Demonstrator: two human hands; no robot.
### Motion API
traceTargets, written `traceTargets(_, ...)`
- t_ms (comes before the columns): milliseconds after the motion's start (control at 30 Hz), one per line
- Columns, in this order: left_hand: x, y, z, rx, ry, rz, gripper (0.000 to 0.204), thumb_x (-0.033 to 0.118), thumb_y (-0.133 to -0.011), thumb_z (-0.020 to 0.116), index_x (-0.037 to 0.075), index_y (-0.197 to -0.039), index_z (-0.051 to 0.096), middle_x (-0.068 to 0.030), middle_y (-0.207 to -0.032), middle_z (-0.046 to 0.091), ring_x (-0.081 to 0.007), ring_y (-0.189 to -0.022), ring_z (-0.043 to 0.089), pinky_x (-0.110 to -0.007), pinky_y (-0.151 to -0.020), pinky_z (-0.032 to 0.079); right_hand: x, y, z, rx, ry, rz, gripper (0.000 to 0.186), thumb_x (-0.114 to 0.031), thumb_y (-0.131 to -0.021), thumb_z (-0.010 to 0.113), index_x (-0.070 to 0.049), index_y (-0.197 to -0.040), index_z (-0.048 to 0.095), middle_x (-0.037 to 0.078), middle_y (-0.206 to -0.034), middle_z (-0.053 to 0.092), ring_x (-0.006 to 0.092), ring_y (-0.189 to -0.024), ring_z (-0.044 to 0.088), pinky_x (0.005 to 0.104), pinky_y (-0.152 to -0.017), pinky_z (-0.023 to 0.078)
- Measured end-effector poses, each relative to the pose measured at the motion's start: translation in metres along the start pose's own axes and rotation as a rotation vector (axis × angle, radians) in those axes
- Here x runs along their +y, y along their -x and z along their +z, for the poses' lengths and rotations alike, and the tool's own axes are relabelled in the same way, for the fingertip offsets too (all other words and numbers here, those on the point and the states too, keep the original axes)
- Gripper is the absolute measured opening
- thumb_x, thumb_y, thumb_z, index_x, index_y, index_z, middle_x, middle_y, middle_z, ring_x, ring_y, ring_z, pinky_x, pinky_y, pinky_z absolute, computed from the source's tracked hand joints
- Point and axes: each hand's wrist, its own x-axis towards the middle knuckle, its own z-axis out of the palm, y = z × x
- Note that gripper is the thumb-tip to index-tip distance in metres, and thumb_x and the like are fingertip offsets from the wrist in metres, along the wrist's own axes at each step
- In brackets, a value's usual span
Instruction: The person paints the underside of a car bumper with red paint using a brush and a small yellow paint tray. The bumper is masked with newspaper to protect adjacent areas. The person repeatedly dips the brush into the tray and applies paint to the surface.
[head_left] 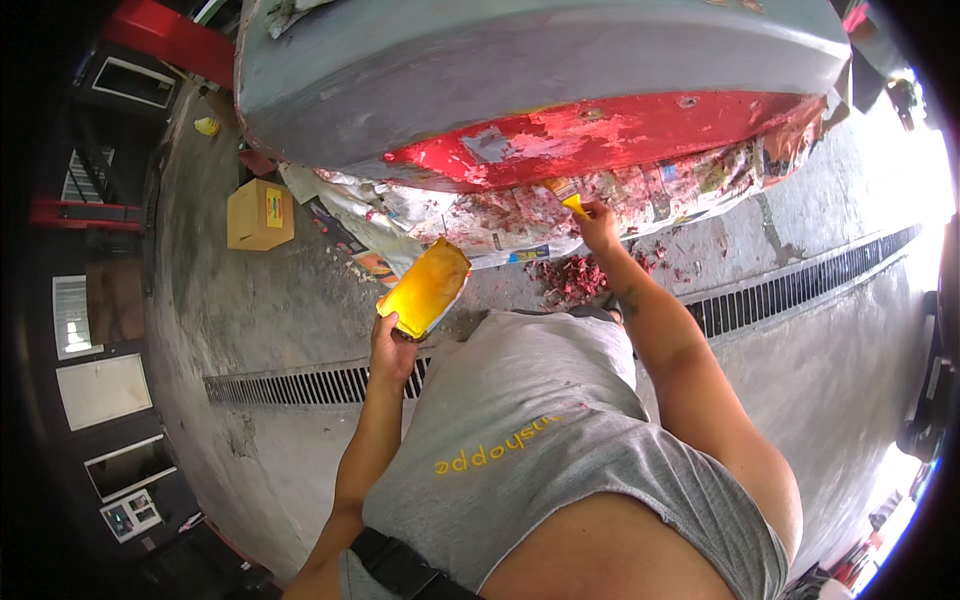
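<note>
My left hand (393, 348) grips the near end of a cut-open yellow container (428, 288), its hollow side up and coated yellow-orange inside. Farther right, my right hand (599, 226) is closed around the yellow handle of a paint brush (574, 203). The brush's bristle end points at the lower edge of a grey car body panel (560, 60). Along that edge runs a red painted strip (640, 130) with patchy, flaking areas. Below it hangs masking newspaper (660, 200), stained and strewn with red flakes. Whether the bristles touch the panel, I cannot tell.
A heap of red paint flakes (575, 280) lies on the concrete floor near my feet. A long drain grate (800, 280) crosses behind it. To the left stands a cardboard box (262, 215), with a red metal beam (180, 42) beyond.
</note>
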Motion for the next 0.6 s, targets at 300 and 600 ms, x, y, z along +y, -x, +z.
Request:
traceTargets(300, -0.016, -0.010, 0.021, -0.064, 0.007, -0.022, 0.058, 0.026, -0.099, 0.059, 0.008, -0.153, 0.047, -0.0089, -0.153, 0.056, -0.0291, -0.142, 0.052, -0.052, -0.119, 0.039, 0.014, -0.031, -0.115, 0.232, 0.087, -0.100, 0.020, -0.011, -0.089, 0.080, -0.001, -0.105, 0.072, 0.007, -0.085, 0.071, 0.0135, -0.073, 0.062, 0.0324, -0.067, 0.051)
traceTargets(600, -0.005, -0.011, 0.017, -0.097, 0.046, 0.003, 0.061, 0.027, -0.098, 0.059, 0.008, -0.155, 0.046, -0.0095, -0.154, 0.054, -0.0299, -0.144, 0.050, -0.053, -0.120, 0.038, -0.019, 0.043, 0.053, 0.135, 0.221, -0.003, 0.028, -0.018, -0.088, 0.083, -0.003, -0.109, 0.071, 0.013, -0.095, 0.076, 0.0258, -0.083, 0.071, 0.0393, -0.078, 0.056)
